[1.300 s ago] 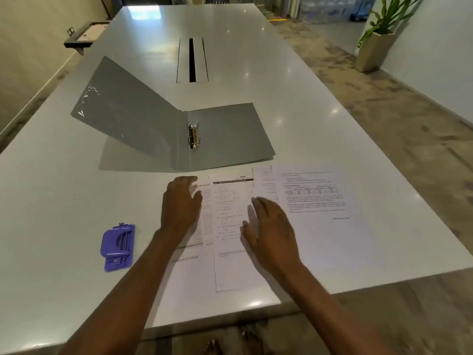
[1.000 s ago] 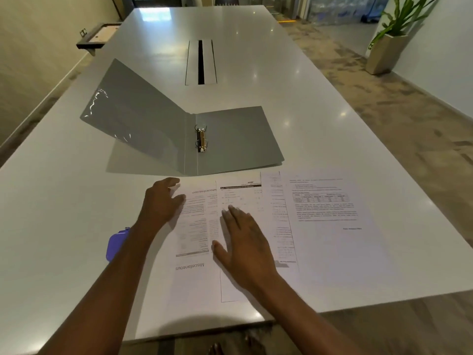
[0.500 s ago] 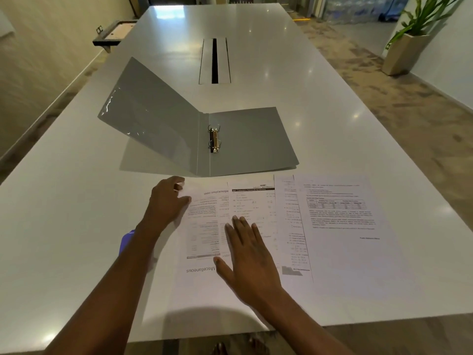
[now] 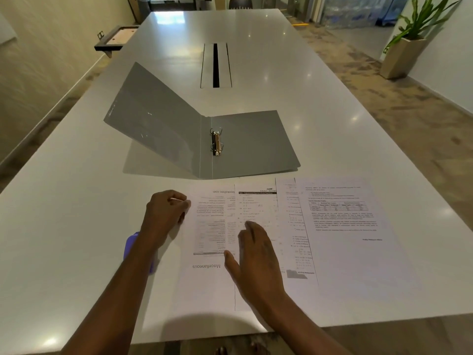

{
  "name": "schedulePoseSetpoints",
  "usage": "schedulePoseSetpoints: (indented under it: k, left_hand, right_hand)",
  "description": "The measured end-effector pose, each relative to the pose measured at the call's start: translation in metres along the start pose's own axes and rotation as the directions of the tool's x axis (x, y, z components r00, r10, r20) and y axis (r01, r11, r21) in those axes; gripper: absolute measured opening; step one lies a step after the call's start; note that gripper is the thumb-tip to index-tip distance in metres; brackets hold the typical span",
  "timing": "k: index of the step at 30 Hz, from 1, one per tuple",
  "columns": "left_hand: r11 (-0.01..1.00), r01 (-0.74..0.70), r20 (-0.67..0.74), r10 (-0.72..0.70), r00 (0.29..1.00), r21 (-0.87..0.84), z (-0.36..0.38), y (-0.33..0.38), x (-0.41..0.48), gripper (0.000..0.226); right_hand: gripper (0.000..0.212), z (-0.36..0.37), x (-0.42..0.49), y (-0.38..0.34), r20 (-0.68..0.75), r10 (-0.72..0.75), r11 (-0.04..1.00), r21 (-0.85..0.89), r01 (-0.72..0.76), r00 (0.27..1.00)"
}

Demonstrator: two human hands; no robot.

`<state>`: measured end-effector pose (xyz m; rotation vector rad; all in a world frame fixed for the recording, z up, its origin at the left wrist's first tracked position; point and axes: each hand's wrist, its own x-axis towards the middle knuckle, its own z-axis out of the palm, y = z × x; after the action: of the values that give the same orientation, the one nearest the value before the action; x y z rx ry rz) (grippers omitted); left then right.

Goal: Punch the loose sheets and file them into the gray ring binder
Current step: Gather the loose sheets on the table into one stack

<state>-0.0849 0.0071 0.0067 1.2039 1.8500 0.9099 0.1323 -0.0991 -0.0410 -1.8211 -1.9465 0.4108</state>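
Observation:
Several printed loose sheets (image 4: 340, 226) lie fanned and overlapping along the near table edge. My left hand (image 4: 166, 213) has its fingers curled at the left edge of the leftmost sheet (image 4: 207, 278) and pinches it. My right hand (image 4: 256, 254) rests flat, fingers straight, on the middle sheets. The gray ring binder (image 4: 250, 147) lies open just beyond the sheets, its left cover raised at a slant and its metal rings (image 4: 217, 142) standing apart. A purple hole punch (image 4: 131, 243) sits left of the sheets, mostly hidden behind my left forearm.
The long white table (image 4: 76, 201) has a cable slot (image 4: 215, 65) in its middle beyond the binder. A dark framed tray (image 4: 115, 39) juts out at the far left edge. A potted plant (image 4: 407, 52) stands on the floor to the right.
My left hand slid off the top of the sheets to the leftmost sheet's edge and curled there. My right hand moved left across the sheets. My forearm now covers most of the punch.

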Motion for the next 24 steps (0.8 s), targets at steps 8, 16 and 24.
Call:
schedulePoseSetpoints:
  k: [8, 16, 24]
  left_hand:
    - [0.989, 0.114, 0.084, -0.106, 0.991, -0.092, 0.013, -0.010, -0.025, 0.006]
    - [0.939, 0.192, 0.161, -0.150, 0.975, -0.286, 0.020, -0.006, -0.041, 0.012]
    - [0.921, 0.211, 0.194, -0.153, 0.969, -0.327, 0.028, -0.005, -0.056, 0.019]
  right_hand:
    - [0.047, -0.004, 0.002, -0.007, 0.070, 0.052, 0.981, 0.181, -0.064, 0.996]
    - [0.063, -0.002, 0.002, -0.004, -0.013, 0.053, 0.998, -0.016, -0.053, 0.999]
    - [0.085, -0.007, -0.008, 0.007, 0.130, 0.098, 0.991, -0.099, -0.085, 0.987]
